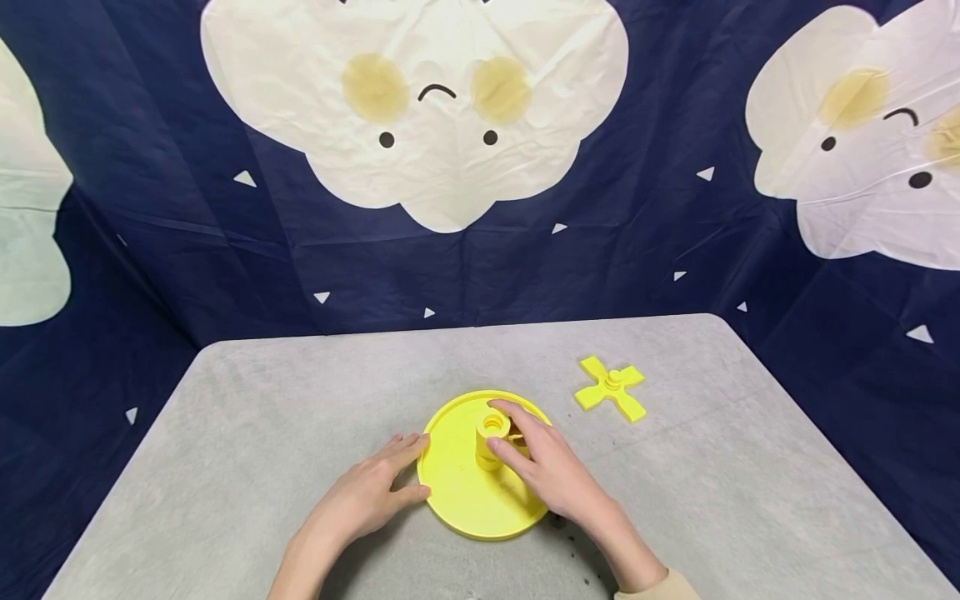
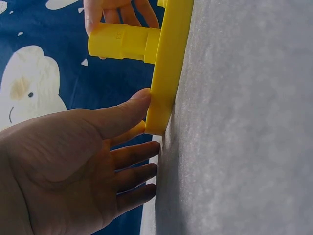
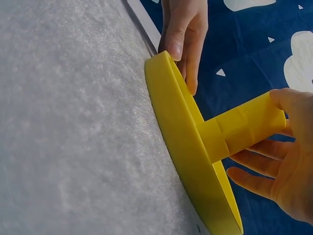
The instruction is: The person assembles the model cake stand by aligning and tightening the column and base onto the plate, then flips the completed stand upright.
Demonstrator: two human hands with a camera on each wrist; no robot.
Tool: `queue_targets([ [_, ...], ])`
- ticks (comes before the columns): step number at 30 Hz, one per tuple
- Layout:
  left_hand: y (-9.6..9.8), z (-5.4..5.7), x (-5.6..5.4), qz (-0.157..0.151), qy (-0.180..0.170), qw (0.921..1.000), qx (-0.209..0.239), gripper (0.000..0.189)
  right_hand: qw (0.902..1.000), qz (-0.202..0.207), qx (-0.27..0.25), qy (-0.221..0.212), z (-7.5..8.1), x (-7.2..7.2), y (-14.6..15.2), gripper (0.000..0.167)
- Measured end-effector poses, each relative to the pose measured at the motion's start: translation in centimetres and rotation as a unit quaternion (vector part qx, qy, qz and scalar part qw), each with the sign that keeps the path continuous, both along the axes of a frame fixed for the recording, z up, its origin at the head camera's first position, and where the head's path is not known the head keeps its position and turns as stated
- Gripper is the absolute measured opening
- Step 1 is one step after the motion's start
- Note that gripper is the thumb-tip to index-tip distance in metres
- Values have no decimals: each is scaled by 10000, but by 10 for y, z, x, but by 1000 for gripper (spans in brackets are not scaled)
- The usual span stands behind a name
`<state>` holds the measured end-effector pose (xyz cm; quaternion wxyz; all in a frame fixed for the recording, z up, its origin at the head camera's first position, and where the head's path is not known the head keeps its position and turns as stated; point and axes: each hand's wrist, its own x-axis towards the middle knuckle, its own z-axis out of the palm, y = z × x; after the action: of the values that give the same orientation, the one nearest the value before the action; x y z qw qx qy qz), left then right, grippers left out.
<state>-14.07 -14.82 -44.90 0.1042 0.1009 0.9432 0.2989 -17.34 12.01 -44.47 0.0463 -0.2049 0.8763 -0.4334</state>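
Right grip, a person's bare hand, grasps the upper part of a hollow yellow cylinder between thumb and fingers. That cylinder stands upright near the middle of a shallow, round yellow tray, just below the centre of the head view. Left grip holds nothing; its thumb and a fingertip touch the tray's outer rim at the left, the other fingers loosely extended. Farther back, right of centre, lies a yellow four-armed cross piece with a stubby peg at its hub. Whether the cylinder is fixed to the tray cannot be told; if it is loose, a sideways push by the right hand could tip it. Twisting the cylinder might also turn or slide the tray, since the left hand only touches one edge. Underneath is a pale grey, mottled worktop with rounded far corners and some dark specks at the lower middle. Behind it and on both sides hangs navy cloth printed with small white triangles and large cream clouds whose cartoon faces appear upside down or tilted.
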Motion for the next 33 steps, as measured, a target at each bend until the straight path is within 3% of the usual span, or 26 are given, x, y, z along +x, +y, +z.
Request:
queue_targets([
  [12,0,1,-1,-10,-29,10000,-44,70,9999,-37,-37,86,0,0,-1,52],
  [33,1,0,-1,29,-97,9999,-88,69,9996,70,-228,-137,0,0,6,63],
])
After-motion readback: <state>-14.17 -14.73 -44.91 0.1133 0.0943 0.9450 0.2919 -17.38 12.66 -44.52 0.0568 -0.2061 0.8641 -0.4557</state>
